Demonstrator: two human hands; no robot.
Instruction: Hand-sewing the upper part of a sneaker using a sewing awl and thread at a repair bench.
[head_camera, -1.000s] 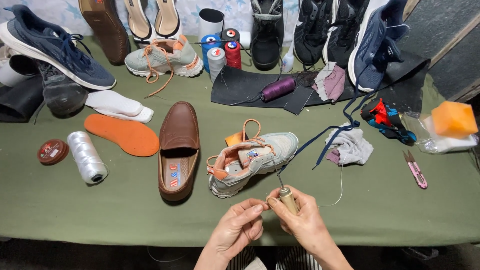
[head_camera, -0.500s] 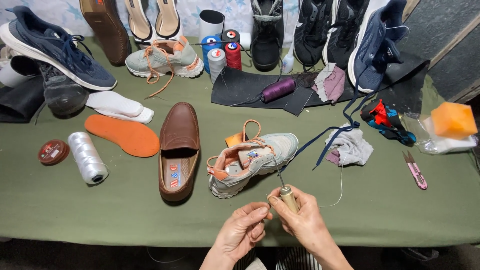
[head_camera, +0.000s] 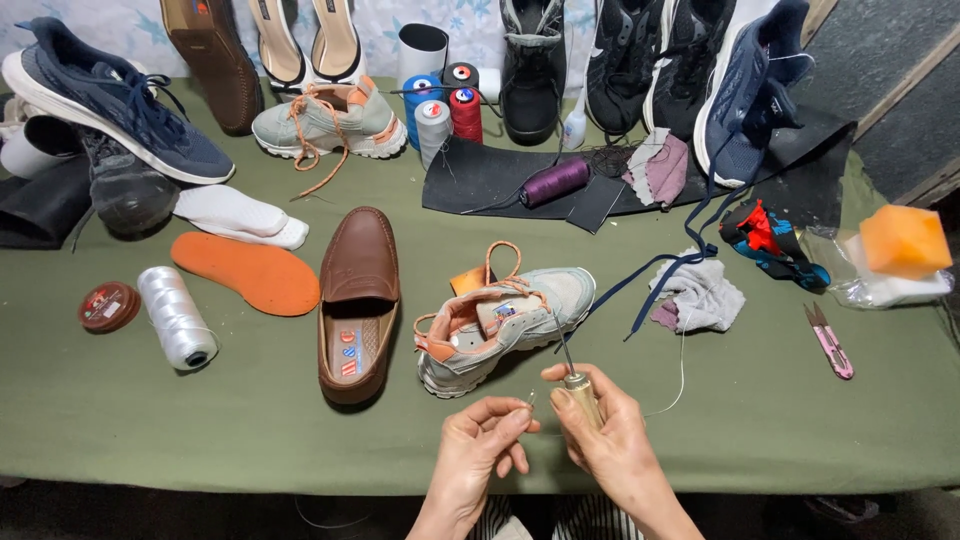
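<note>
My right hand (head_camera: 610, 440) grips a wooden-handled sewing awl (head_camera: 578, 388) with its metal needle pointing up toward a grey sneaker with orange laces (head_camera: 505, 315) lying on its side. My left hand (head_camera: 480, 450) pinches a thin pale thread beside the awl's handle; the thread loops off to the right over the cloth. Both hands sit at the near edge of the green-covered table (head_camera: 250, 420), just in front of the sneaker.
A brown loafer (head_camera: 357, 300), an orange insole (head_camera: 245, 272), a white insole (head_camera: 235, 215), a white thread spool (head_camera: 175, 317) and a round tin (head_camera: 108, 305) lie left. Thread cones (head_camera: 440, 110), a purple spool (head_camera: 555, 182), several shoes, rags, pink snips (head_camera: 828, 340) and an orange block (head_camera: 903, 240) lie behind and right.
My hands have stayed by the table's near edge; the left fingers have shifted slightly on the thread next to the awl. Nothing else has moved.
</note>
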